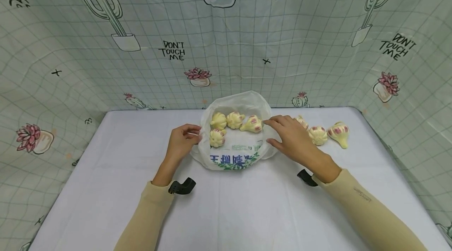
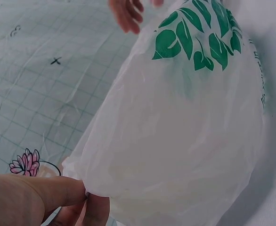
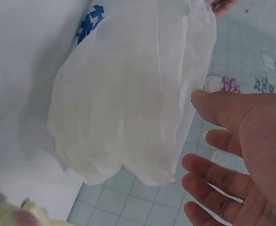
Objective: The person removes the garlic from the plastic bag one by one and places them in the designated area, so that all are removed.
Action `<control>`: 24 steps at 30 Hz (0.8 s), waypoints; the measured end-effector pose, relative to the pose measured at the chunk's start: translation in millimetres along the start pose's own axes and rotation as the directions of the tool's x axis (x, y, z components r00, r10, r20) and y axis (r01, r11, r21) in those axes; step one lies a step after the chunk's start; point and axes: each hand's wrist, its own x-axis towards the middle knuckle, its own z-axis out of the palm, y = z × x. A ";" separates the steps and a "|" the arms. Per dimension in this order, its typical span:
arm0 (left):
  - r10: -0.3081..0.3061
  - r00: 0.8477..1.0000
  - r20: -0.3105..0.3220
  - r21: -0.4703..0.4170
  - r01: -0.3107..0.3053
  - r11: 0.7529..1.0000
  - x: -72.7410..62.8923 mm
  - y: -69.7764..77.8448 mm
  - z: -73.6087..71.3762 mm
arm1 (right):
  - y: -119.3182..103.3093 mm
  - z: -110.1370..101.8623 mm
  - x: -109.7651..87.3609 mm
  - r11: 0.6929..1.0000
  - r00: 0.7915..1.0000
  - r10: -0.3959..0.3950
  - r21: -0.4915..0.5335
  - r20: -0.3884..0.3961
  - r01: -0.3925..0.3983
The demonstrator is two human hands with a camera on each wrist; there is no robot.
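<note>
A white plastic bag with blue characters and green leaf print stands with its mouth open on the table. Several garlic bulbs with pinkish streaks lie inside it. At its left edge, my left hand pinches the thin plastic between thumb and fingers, plain in the left wrist view. My right hand is beside the bag's right rim. In the right wrist view its fingers are spread and hold nothing. Whether a fingertip touches the plastic, I cannot tell.
Three more garlic bulbs, one of them partly behind my right hand, lie right of it; the outermost garlic bulb has its stem toward me. A white cloth covers the table. A checked curtain with cactus drawings hangs behind and on both sides.
</note>
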 end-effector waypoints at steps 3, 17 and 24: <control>0.006 1.000 0.001 -0.001 -0.006 1.000 -0.4 -0.3 0.9 | -2.7 4.8 6.6 1.000 1.000 -0.017 -0.010 0.008 0.017; 0.004 1.000 -0.004 -0.011 -0.004 1.000 -1.2 -1.7 1.1 | -5.3 22.8 33.1 0.998 0.997 -0.050 -0.046 0.058 0.053; 0.007 1.000 -0.006 -0.016 -0.007 1.000 -0.1 -2.3 1.4 | -7.2 28.0 42.7 0.998 0.994 -0.044 -0.049 0.100 0.049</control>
